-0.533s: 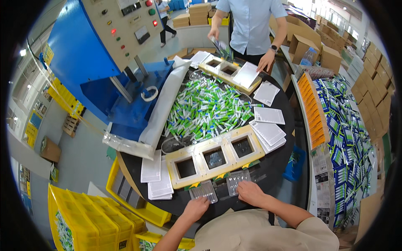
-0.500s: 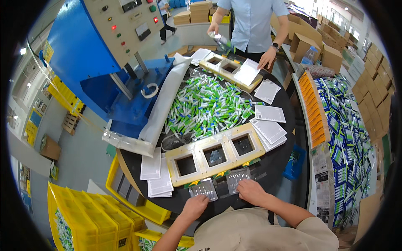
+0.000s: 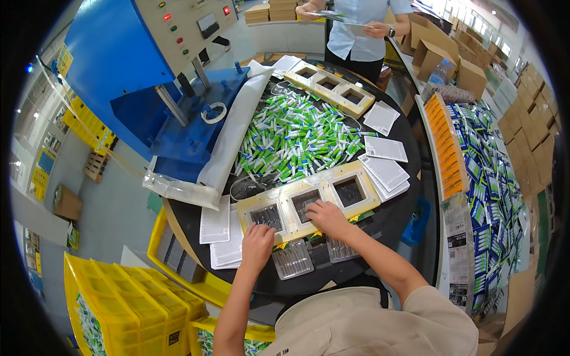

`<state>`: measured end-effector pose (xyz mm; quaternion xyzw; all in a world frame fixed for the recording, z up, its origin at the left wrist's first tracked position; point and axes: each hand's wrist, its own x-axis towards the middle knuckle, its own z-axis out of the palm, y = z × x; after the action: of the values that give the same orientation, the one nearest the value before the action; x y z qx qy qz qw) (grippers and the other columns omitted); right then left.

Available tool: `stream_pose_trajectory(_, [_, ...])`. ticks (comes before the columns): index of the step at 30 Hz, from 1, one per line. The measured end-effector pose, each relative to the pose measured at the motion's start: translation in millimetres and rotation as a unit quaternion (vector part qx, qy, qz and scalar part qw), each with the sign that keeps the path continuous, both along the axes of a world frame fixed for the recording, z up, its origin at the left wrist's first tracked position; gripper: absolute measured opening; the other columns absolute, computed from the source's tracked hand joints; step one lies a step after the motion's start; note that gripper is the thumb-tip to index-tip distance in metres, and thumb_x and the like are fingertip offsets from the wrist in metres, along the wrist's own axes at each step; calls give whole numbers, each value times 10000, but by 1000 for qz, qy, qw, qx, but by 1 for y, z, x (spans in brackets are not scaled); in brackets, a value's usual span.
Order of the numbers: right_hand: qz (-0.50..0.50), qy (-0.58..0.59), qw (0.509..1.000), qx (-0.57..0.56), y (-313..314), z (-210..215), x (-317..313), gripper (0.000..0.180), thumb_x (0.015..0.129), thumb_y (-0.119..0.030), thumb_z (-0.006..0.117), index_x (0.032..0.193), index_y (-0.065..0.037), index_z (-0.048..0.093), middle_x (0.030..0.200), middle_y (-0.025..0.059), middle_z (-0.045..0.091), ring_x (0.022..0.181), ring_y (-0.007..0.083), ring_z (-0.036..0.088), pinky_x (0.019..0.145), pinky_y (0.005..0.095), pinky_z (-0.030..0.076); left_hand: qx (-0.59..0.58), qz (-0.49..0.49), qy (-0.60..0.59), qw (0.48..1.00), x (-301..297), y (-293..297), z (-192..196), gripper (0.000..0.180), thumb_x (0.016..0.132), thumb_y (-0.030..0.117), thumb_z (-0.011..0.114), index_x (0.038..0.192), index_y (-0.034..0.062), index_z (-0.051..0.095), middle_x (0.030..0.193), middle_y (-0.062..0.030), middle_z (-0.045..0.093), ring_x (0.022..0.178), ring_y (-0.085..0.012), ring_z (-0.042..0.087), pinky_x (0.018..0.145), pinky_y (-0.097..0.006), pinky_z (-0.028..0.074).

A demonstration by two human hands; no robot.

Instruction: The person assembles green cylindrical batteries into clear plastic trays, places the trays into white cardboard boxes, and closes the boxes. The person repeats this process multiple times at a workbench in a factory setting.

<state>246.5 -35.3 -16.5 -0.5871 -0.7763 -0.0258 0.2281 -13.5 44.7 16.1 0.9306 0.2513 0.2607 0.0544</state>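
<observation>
In front of me lies a pale frame with three square openings. My left hand is at the left opening, fingers bent onto the near edge of a clear plastic blister tray lying in it. My right hand reaches over the middle opening, fingers curled at another clear tray, largely covered by the hand. The right opening shows dark through it. Near my body, a ribbed clear tray and a second one, partly under my right forearm, lie on the black round table.
Behind the frame spreads a heap of green-and-white tubes. White cards lie at both sides. A blue press stands left, yellow crates lower left. Opposite, a co-worker holds cards beside a second frame.
Both my hands have moved forward from the near trays to the frame. Clear trays now sit in its left and middle openings. The co-worker's hands have lifted away from the far frame.
</observation>
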Motion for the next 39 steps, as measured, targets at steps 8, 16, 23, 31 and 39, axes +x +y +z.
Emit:
stream_pose_trajectory(8, [7, 73, 990, -123, 0, -1, -1, 145, 846, -107, 677, 977, -46, 666, 1127, 65, 631, 1062, 286, 589, 895, 416, 484, -71, 15, 25, 997, -13, 4, -32, 194, 844, 98, 690, 1035, 100, 723, 973, -100, 636, 968, -325, 625, 917, -472, 496])
stream_pose_trajectory(16, [-28, 128, 964, -233, -99, 40, 28, 301, 755, -269, 816, 980, -102, 707, 952, 88, 651, 989, 312, 648, 804, 435, 530, -195, -16, -127, 973, 24, -73, -6, 297, 763, 273, 870, 922, 67, 727, 852, -91, 684, 851, -306, 664, 743, -415, 523])
stream_pose_trajectory(23, [-6, 84, 928, -364, -121, 8, 33, 240, 740, -243, 824, 897, -88, 728, 853, 92, 668, 870, 337, 667, 740, 439, 526, -123, -143, 11, 982, 96, -130, -40, 444, 799, 459, 774, 1010, 90, 645, 924, -54, 594, 931, -236, 587, 823, -376, 433])
stream_pose_trajectory(31, [76, 143, 901, -403, -105, 2, 57, 147, 784, -224, 790, 887, -121, 775, 902, 99, 742, 882, 324, 702, 734, 436, 542, -124, -115, 10, 986, 104, -132, -55, 545, 778, 414, 804, 1168, 71, 639, 1140, -58, 636, 1052, -249, 601, 917, -390, 438])
stream_pose_trajectory(39, [24, 339, 923, -180, -129, 76, 73, 57, 859, -57, 698, 915, -50, 691, 879, 92, 644, 855, 306, 635, 743, 376, 520, -201, 51, -103, 973, 112, -156, -56, 1055, 668, 256, 923, 1537, 45, 363, 1504, -213, 451, 1338, -402, 482, 1118, -509, 403])
